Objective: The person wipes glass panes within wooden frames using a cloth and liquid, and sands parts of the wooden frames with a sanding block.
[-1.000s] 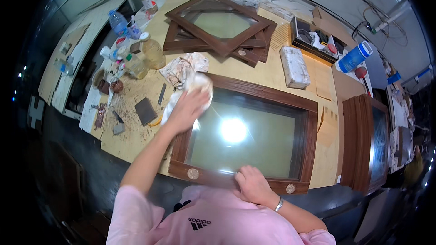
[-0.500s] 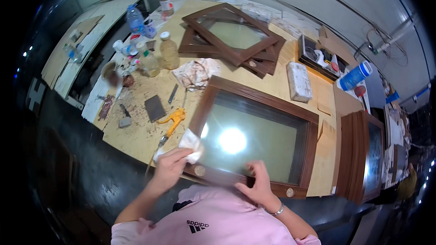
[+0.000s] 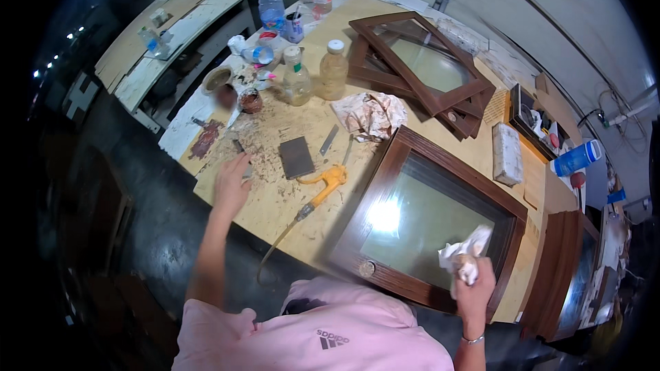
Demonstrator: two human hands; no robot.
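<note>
My left hand [image 3: 232,184] reaches to the table's left side. Its fingers close at a small grey block [image 3: 247,171], which they partly hide, beside a dark thin-bladed tool [image 3: 238,145]. In my right hand [image 3: 476,287] is a crumpled white cloth [image 3: 466,254], held over the glass of a brown wood-framed panel [image 3: 440,216]. This panel lies flat before me, with a round pale spot on its near rail. Between hand and panel rest a yellow blow gun [image 3: 323,191] on a hose and a dark sanding pad [image 3: 296,157].
More framed panels [image 3: 426,62] are stacked at the back. A stained rag [image 3: 371,115], bottles [image 3: 333,70] and an open pot of brown paste [image 3: 250,101] stand behind. To the right are a white wrapped block [image 3: 507,154], a blue canister [image 3: 576,159] and upright frames [image 3: 553,268].
The white cloth has passed from my left hand to my right. My left hand has moved left to the grey block. The view has shifted, so the table appears farther right.
</note>
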